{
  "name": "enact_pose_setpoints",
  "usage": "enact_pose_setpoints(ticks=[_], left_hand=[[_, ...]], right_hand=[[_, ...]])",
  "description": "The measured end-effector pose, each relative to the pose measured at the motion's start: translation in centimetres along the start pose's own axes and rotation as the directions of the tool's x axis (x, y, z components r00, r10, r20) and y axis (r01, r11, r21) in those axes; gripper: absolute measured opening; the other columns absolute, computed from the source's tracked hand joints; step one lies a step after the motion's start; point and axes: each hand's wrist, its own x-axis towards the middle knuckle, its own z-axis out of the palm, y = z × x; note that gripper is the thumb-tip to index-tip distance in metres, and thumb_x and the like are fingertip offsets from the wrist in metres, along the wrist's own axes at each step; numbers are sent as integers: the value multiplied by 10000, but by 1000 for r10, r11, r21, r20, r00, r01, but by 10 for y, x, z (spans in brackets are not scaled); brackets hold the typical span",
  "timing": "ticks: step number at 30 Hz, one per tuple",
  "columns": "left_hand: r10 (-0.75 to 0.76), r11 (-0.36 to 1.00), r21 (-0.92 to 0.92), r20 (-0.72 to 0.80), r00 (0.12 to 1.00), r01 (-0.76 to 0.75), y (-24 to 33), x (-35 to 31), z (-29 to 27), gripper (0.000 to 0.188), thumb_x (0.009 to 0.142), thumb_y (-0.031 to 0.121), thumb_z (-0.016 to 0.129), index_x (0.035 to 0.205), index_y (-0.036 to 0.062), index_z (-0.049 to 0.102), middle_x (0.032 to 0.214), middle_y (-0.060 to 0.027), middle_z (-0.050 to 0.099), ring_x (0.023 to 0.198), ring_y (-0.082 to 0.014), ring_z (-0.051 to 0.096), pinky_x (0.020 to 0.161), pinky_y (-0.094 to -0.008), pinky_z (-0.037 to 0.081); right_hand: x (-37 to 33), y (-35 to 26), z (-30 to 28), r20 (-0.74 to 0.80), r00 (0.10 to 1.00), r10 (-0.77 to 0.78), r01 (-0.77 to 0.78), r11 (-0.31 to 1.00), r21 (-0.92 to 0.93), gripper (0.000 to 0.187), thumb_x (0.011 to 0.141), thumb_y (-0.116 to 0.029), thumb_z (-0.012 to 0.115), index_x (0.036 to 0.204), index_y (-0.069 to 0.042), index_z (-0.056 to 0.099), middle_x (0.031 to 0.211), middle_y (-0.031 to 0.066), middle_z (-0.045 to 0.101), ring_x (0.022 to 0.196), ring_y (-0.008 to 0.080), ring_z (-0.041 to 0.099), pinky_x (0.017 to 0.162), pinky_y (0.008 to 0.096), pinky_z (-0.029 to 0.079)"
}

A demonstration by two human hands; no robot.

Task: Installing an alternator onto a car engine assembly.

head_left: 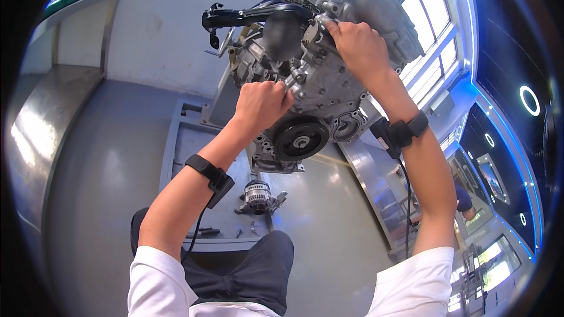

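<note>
A bare metal engine block (pixel 341 76) hangs in front of me, with a black crank pulley (pixel 301 140) low on its front face. My left hand (pixel 259 104) is closed against the engine's lower left front, fingertips touching the metal; whatever they grip is hidden. Higher on the right, my right hand (pixel 361 47) has its fingers curled at the upper front, thumb by a small metal fitting. I cannot make out what it holds. A black pipe-like part (pixel 252 16) sticks out to the left of the engine top. Both forearms wear black straps with small boxes.
Under the engine, an alternator (pixel 257 198) lies on a grey frame stand (pixel 167 158) with several small loose parts. A metal bench (pixel 50 117) stands at the left, a steel counter (pixel 367 185) at the right. Another person (pixel 467 202) is partly visible far right.
</note>
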Motion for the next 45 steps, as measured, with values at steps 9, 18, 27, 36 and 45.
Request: enact_pose_setpoints(ticks=[9,18,27,36,45], left_hand=[[12,1000,3,13,1000,-12,-1,0,0,333,865,266,567,620,41,546,546,-116,579,491,-326,582,481,-415,468],[6,1000,-6,8,1000,-6,-1,0,1,333,867,268,567,625,41,544,542,-113,570,492,-327,581,484,-420,466],[10,1000,-4,-5,1000,-10,-2,-1,1,336,866,263,566,616,39,543,539,-116,563,487,-333,573,480,-425,461],[16,1000,-20,-10,1000,-16,-1,-2,2,331,864,262,570,619,41,541,552,-117,572,504,-333,584,493,-420,470],[7,1000,-3,-7,1000,-7,-1,0,2,332,865,269,569,623,43,548,546,-113,569,489,-327,578,482,-420,466]], right_hand=[[-1,-1,-2,-68,997,-19,14,997,-76,409,961,-385,482,769,-44,600,682,173,653,654,368,667,582,456,534],[1,-2,-6,-88,993,-78,68,991,-114,402,964,-371,469,770,-49,615,681,167,656,649,350,672,563,447,529],[-2,0,-2,-58,998,11,-4,993,118,404,965,-366,466,817,-10,590,714,224,647,724,437,643,667,521,517],[0,-3,-22,126,990,65,-76,994,82,428,954,-384,483,841,6,619,751,238,650,801,419,652,697,516,510],[3,8,-9,95,995,45,-58,989,136,460,949,-396,480,796,13,626,757,225,662,747,394,660,663,477,522]])
